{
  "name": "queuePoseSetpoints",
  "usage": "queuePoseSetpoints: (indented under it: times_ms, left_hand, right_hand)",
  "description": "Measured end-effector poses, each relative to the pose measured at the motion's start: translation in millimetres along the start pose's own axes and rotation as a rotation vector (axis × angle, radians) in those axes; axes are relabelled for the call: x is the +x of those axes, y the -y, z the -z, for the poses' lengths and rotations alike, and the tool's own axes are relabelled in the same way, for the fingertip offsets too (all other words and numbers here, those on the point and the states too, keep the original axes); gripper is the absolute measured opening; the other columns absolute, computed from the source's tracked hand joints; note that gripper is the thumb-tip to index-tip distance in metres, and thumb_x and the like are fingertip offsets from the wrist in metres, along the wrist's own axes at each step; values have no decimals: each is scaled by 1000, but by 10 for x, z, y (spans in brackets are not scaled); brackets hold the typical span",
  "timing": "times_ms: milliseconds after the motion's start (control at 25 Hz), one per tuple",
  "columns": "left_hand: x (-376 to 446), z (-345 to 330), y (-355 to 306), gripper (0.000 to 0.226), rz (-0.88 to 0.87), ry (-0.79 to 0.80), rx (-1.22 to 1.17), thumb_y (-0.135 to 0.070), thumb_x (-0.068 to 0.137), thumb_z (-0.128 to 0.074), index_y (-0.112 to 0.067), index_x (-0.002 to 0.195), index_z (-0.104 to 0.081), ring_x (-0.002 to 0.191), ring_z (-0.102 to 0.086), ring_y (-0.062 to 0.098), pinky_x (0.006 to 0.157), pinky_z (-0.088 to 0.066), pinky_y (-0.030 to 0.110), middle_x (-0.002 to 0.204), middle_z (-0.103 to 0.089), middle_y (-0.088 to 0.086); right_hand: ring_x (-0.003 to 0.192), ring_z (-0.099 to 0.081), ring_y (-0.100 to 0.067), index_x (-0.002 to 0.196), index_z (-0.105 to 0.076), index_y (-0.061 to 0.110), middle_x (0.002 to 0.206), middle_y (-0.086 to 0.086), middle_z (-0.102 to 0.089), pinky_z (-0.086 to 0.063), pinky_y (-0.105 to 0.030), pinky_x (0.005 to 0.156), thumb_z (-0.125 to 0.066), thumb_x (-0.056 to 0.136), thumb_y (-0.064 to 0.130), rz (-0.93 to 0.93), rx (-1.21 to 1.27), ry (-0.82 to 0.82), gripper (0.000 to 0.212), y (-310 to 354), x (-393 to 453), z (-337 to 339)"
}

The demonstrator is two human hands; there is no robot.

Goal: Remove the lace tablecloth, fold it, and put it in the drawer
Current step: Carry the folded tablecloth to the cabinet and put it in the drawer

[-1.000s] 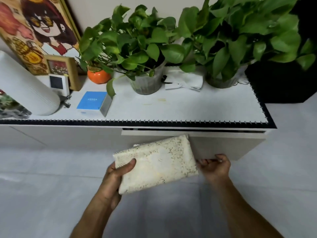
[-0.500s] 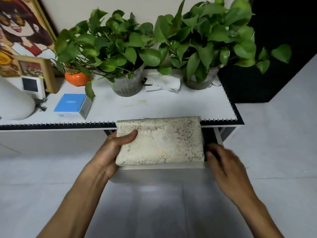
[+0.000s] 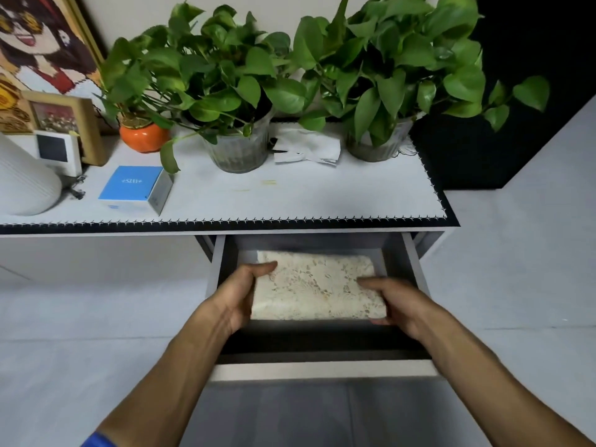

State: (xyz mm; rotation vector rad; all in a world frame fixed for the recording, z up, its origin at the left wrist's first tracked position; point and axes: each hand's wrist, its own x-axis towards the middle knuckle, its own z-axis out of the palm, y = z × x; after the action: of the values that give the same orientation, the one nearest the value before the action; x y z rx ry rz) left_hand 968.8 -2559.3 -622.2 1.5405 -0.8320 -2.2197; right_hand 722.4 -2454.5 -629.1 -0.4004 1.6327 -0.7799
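The drawer (image 3: 322,371) stands pulled well out from under the cabinet top (image 3: 290,201), its pale front edge nearest the person and its two side walls running back beneath the black stitched border. Inside it sits the folded lace tablecloth (image 3: 317,290), one cream bundle, set toward the back; a dark strip of drawer floor lies bare between the cloth and the front panel, and narrow gaps show along both side walls.

The left hand (image 3: 240,296) grips the cloth's left edge, thumb laid across the top corner and fingers tucked beneath. The right hand (image 3: 395,304) holds the right edge, fingers resting on top of the lace with the near corner against the palm. Both forearms reach in over the drawer front.

On top I count two leafy plants in clear pots (image 3: 240,150), one small orange pot (image 3: 143,137), one blue box (image 3: 135,188), one crumpled white paper (image 3: 306,150), one white cylinder (image 3: 22,185), one small white device with a dark screen (image 3: 58,153) and one wooden picture frame (image 3: 66,124) against a larger painting.

Half a second ago the cloth was level with the cabinet edge, held by the left hand alone while the right hand was on the drawer's rim; now it is down inside, with both hands on it
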Motion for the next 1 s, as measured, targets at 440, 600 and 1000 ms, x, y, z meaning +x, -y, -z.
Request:
queuePoseSetpoints:
  times_ms: [440,600,1000]
  left_hand:
    - [301,86,158,16,-329,-315,707,-12,89,-65,-21,102,-65,104,-63,24,99,-49,34,110,-68,8]
    - [52,-116,-116,29,-709,-200,582,6,88,-61,-21,84,-71,69,-61,8,68,-50,27,82,-70,8]
    - [-97,-239,-258,55,-1131,-423,497,-35,92,-59,7,57,-52,51,-47,38,53,-41,40,54,-50,27]
  right_hand:
    - [123,-52,-5,135,-35,48,137,20,-50,-48,-31,98,-69,78,56,565,-735,111,66,-61,-359,-177]
    - [107,-44,0,122,-43,44,117,24,-50,-30,-23,94,-64,71,58,1070,-1424,294,57,-272,-708,-292]
    - [51,-54,-22,72,-57,11,58,-4,-58,-51,-32,58,-76,72,9,1063,-1164,-611,19,-131,-118,-406]
